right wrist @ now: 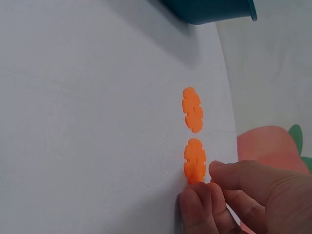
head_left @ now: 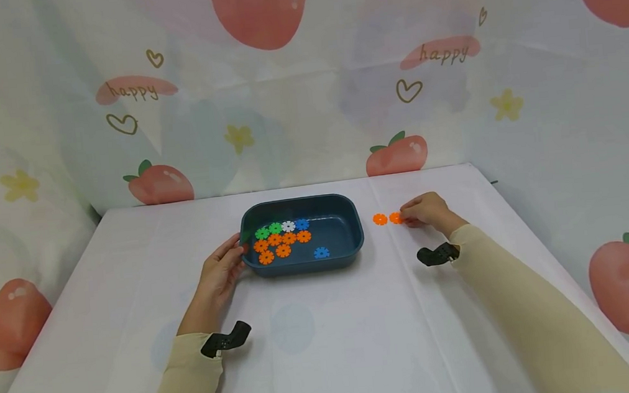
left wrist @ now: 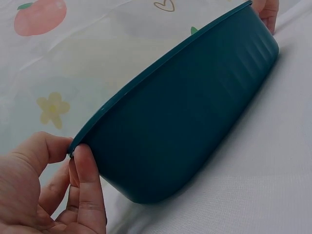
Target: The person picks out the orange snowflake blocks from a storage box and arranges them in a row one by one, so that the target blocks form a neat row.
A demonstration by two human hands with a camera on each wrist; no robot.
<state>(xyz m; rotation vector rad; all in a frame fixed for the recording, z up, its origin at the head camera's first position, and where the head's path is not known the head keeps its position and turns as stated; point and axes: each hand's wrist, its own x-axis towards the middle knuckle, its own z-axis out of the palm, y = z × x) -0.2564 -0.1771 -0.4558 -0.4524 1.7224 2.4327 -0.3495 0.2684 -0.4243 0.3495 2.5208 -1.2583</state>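
My left hand holds the left end of a dark teal plastic basin; in the left wrist view its thumb and fingers pinch the rim. Inside the basin lie several flower-shaped plastic discs: orange discs, green discs, a white disc and blue discs. On the table right of the basin is an orange disc. Beside it, my right hand pinches at the near edge of a second orange disc, its fingertips covering that edge.
A white cloth covers the table. Behind and beside it hang fabric walls printed with fruit, flowers and hearts. Each wrist wears a black camera mount, one on the left wrist and one on the right wrist.
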